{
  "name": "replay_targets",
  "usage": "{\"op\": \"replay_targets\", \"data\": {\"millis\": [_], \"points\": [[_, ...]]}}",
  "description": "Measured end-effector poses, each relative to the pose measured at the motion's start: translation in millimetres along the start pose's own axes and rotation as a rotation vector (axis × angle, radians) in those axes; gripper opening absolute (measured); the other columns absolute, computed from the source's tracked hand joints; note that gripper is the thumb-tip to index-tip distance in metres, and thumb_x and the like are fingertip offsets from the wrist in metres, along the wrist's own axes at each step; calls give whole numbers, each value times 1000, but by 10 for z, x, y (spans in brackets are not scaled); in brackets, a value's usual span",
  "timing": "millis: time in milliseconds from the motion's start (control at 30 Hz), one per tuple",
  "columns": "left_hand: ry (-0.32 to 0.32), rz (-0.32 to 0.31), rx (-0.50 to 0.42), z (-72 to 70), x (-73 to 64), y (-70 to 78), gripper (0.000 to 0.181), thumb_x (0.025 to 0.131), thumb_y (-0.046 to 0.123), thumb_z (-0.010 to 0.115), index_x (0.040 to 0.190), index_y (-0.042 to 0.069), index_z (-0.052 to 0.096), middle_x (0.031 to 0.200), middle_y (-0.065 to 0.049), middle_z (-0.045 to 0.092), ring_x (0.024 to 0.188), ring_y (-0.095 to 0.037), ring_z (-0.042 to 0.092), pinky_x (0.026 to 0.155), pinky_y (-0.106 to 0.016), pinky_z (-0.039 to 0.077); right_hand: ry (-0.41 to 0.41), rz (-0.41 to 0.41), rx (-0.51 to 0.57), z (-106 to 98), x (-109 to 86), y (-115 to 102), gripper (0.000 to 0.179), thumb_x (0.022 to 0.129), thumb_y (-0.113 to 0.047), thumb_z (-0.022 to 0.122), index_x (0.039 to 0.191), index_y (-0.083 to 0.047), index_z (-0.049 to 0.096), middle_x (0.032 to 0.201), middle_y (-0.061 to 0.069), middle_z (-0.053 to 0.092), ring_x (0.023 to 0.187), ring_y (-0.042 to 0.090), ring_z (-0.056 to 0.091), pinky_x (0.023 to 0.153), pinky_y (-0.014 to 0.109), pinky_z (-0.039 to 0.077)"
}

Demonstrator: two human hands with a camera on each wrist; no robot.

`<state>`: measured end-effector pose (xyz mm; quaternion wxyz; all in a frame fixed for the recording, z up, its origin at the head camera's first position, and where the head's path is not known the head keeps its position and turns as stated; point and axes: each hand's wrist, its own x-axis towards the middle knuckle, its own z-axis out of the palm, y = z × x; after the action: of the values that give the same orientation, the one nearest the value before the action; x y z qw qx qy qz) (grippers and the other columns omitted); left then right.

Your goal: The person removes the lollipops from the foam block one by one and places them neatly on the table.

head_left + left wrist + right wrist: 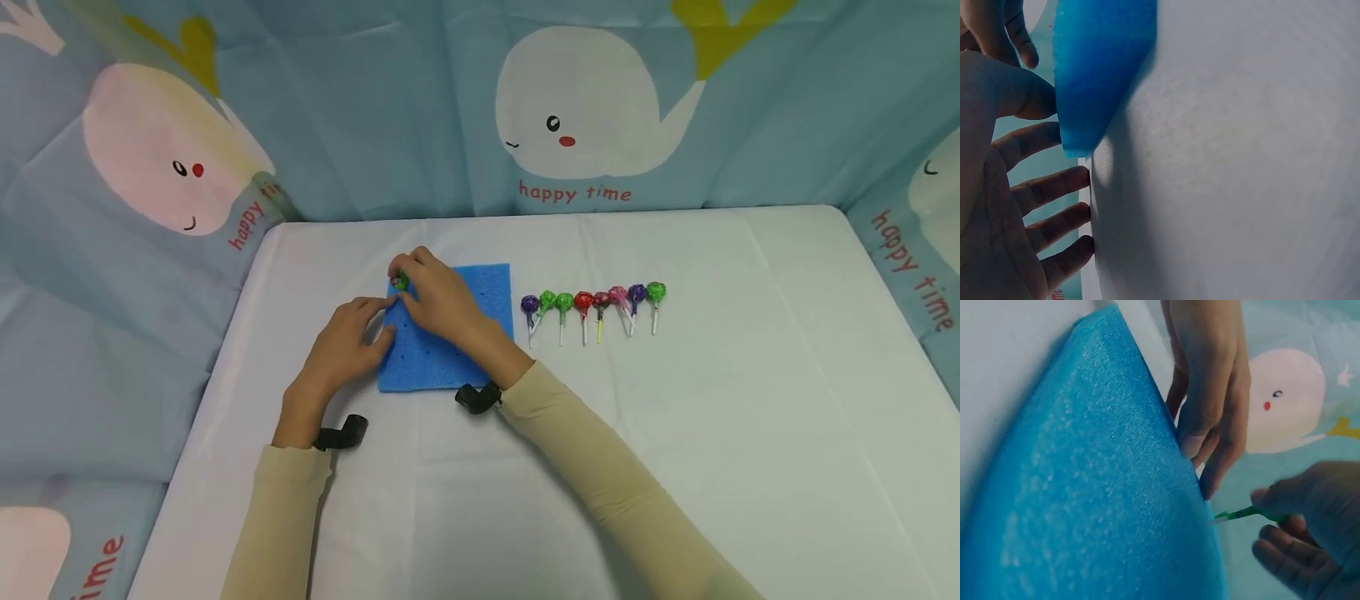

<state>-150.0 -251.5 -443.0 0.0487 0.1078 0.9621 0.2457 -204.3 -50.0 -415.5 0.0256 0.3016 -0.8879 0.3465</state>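
A blue foam board (pixel 427 371) with small holes lies on the white table. At its far left corner my right hand (pixel 448 302) pinches a lollipop (pixel 401 282) with a green and reddish wrapper. In the right wrist view the lollipop's stick (pixel 1230 516) points at the foam, its tip at the surface; whether it has entered a hole I cannot tell. My left hand (pixel 339 347) rests at the board's left edge. Its thumb and forefinger touch the foam, and the other fingers (pixel 1054 187) stretch out loosely beside it.
Right of the board lies a row of several wrapped lollipops (pixel 583 302) in purple, green, red and pink, sticks toward me. A blue curtain (pixel 375 108) with whale prints hangs behind the table (pixel 675 467) and at its sides. Each wrist wears a black camera mount (pixel 343 432).
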Motion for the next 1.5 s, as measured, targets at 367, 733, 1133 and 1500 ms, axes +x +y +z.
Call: {"op": "replay_targets", "data": {"millis": [367,733,1133,1500], "points": [[6,-1,4,20,1,14,52,104,26,58,154,11,55,157,-19,53,149,-44,44,120,-67,40,17,-49,8,51,-1,14,20,102,-7,67,122,-10,66,120,11,60,99,21,69,88,30,60],[0,-5,0,1,24,-10,53,105,26,57,156,13,52,158,-19,51,150,-45,43,121,-67,38,94,-56,-19,24,-22,5,18,104,-6,63,121,-9,69,119,9,63,98,18,70,89,27,61],[-2,4,8,41,34,12,52,106,28,57,156,14,53,159,-18,51,151,-45,42,121,-68,38,190,-83,6,-86,-99,-46,21,102,-4,65,122,-7,70,121,9,63,105,19,71,94,25,60],[-7,-9,32,10,12,29,54,105,27,56,157,12,52,159,-22,51,150,-48,42,121,-70,38,205,-67,61,-389,-349,84,24,99,-6,71,123,-5,68,117,10,66,103,22,71,93,30,61]]}}
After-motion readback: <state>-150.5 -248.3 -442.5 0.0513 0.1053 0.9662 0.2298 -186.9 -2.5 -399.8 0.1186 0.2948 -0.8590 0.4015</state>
